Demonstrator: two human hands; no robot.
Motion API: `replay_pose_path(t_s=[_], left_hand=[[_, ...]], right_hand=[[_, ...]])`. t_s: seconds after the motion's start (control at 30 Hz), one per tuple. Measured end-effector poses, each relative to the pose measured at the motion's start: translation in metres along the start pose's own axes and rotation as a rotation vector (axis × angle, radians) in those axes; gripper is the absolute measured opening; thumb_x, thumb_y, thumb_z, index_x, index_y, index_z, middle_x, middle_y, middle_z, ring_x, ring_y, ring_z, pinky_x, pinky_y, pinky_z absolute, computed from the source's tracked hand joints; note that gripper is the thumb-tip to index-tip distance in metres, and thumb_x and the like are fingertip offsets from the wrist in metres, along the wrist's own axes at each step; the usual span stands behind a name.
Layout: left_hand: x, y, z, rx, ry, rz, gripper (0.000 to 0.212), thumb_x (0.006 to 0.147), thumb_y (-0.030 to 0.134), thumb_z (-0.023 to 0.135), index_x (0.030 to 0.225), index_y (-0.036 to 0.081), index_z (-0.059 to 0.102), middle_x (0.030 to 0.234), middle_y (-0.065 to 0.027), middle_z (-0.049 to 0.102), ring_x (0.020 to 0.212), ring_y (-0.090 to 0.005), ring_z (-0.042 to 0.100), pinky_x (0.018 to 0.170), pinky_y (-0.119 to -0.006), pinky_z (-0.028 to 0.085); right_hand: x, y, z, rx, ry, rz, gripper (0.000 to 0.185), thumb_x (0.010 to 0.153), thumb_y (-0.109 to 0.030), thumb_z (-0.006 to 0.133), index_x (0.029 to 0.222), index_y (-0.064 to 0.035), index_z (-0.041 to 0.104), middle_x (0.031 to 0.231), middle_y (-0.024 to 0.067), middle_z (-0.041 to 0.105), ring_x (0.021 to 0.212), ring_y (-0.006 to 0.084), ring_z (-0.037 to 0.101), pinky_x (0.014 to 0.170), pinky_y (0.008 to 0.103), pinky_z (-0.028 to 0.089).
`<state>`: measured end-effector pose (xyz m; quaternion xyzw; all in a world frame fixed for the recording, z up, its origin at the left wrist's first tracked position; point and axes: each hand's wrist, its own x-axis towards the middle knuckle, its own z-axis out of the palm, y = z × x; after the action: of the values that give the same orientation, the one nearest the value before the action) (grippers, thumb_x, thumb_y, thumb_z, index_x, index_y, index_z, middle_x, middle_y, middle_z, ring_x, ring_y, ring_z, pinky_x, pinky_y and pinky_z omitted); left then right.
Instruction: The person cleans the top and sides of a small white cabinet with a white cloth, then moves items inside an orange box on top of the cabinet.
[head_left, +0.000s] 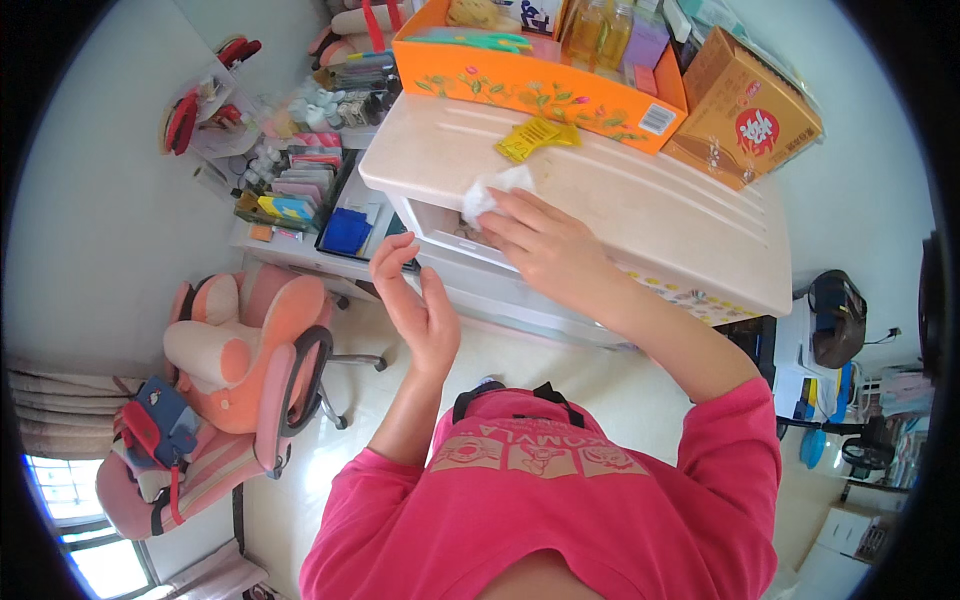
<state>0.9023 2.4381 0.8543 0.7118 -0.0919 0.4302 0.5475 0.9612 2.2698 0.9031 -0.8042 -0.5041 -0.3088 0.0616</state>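
Note:
My right hand (536, 236) presses a crumpled white tissue (499, 193) against the front edge of a pale plastic drawer cabinet's top (660, 217). Just below the tissue, a drawer (442, 221) of the cabinet stands partly pulled out, and its contents are mostly hidden. My left hand (420, 307) is raised in the air left of the drawer, fingers bent and apart, with nothing in it. Two yellow wrapped packets (536, 139) lie on the cabinet top beyond the tissue.
An orange flowered box (540, 97) with bottles and green-handled scissors (469, 41) sits at the cabinet's back, beside a gold carton (742, 112). Leftward, a desk holds a tray with a blue cloth (346, 231) and upright packets. A pink chair (247, 360) with a plush toy stands lower left.

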Motion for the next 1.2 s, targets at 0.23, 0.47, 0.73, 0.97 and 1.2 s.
replay_pose_path(t_s=[0.23,0.47,0.73,0.97,1.2], left_hand=[[-0.003,0.003,-0.002,0.015,-0.072,-0.015,0.028,0.080,-0.008,0.044,0.107,-0.001,0.046,0.118,-0.0165,0.046,0.112,-0.0236,0.044,0.099,-0.037,0.032],[-0.002,0.020,0.025,-0.048,-0.065,0.100,0.023,0.085,-0.003,0.047,0.108,-0.001,0.046,0.118,-0.0176,0.045,0.113,-0.0258,0.044,0.100,-0.038,0.031],[-0.013,0.033,0.042,-0.040,-0.193,0.128,0.023,0.086,-0.001,0.046,0.109,0.000,0.044,0.119,-0.0182,0.044,0.113,-0.0273,0.045,0.100,-0.041,0.031],[-0.019,0.043,0.058,-0.079,-0.301,0.146,0.024,0.084,-0.004,0.045,0.108,0.000,0.044,0.118,-0.0185,0.045,0.112,-0.0278,0.045,0.099,-0.040,0.032],[-0.022,0.049,0.069,-0.102,-0.359,0.179,0.023,0.084,-0.005,0.044,0.107,0.000,0.045,0.117,-0.0183,0.046,0.112,-0.0267,0.044,0.100,-0.039,0.032]], right_hand=[[-0.042,-0.017,-0.080,-0.062,-0.275,0.465,0.027,0.070,-0.009,0.059,0.093,0.0025,0.065,0.108,0.0089,0.060,0.110,0.0246,0.053,0.092,0.0360,0.047],[-0.008,-0.011,-0.016,-0.021,0.128,0.107,0.026,0.072,-0.010,0.059,0.094,0.0012,0.066,0.115,0.0096,0.059,0.113,0.0266,0.050,0.097,0.0383,0.042],[-0.025,-0.001,-0.005,-0.023,0.123,0.137,0.026,0.072,-0.012,0.063,0.096,-0.0060,0.069,0.114,0.0016,0.060,0.115,0.0212,0.052,0.101,0.0358,0.041],[-0.067,0.008,-0.036,-0.037,0.107,0.172,0.026,0.070,-0.012,0.063,0.095,-0.0081,0.069,0.111,0.0012,0.061,0.112,0.0208,0.054,0.099,0.0351,0.044],[-0.117,0.019,-0.075,-0.066,-0.003,0.196,0.027,0.071,-0.013,0.061,0.097,-0.0093,0.066,0.114,0.0010,0.059,0.115,0.0203,0.051,0.102,0.0357,0.041]])
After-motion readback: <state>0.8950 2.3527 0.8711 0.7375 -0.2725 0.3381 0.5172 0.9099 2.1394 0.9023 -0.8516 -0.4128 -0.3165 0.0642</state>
